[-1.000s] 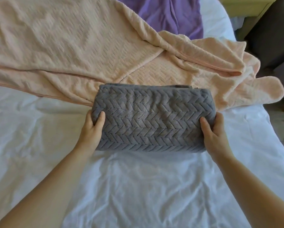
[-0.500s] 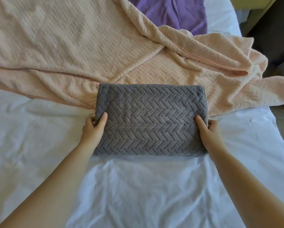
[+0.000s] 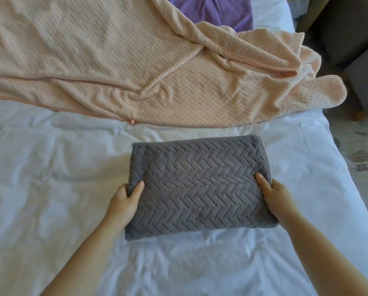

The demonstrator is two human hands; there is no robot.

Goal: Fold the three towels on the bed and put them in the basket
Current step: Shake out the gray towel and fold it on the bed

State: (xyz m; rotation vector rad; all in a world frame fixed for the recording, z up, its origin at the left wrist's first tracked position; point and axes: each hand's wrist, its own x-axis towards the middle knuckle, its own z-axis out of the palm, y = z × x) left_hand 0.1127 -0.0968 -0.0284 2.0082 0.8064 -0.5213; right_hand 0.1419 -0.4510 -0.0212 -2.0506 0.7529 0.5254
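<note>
The grey towel [image 3: 198, 184] is lying folded into a thick rectangle a little toward 5 o'clock from the middle of the view. It is sitting on the white sheet of the bed [image 3: 50, 189]. Its zigzag pattern is facing up.

The left hand [image 3: 125, 201] is grasping the towel at its 9 o'clock side. The thumb is lying on the top surface and the other fingers are going under the edge, so they are hidden. The right hand [image 3: 274, 199] is grasping the 3 o'clock side in the same way, with the thumb pressing on top and the fingers curling around the side. Both forearms are coming in from the 6 o'clock edge of the view.

The peach towel [image 3: 136, 60] is spreading unfolded and wrinkled across the bed at 12 o'clock from the grey one. It is stretching from the 9 o'clock edge of the view to the bed's 3 o'clock side, where one corner is hanging a little past the mattress. A strip of white sheet is showing between it and the grey towel, so they are apart.

The purple towel [image 3: 213, 11] is lying at 12 o'clock, and the peach one is partly covering it.

The basket is not showing in this view.
</note>
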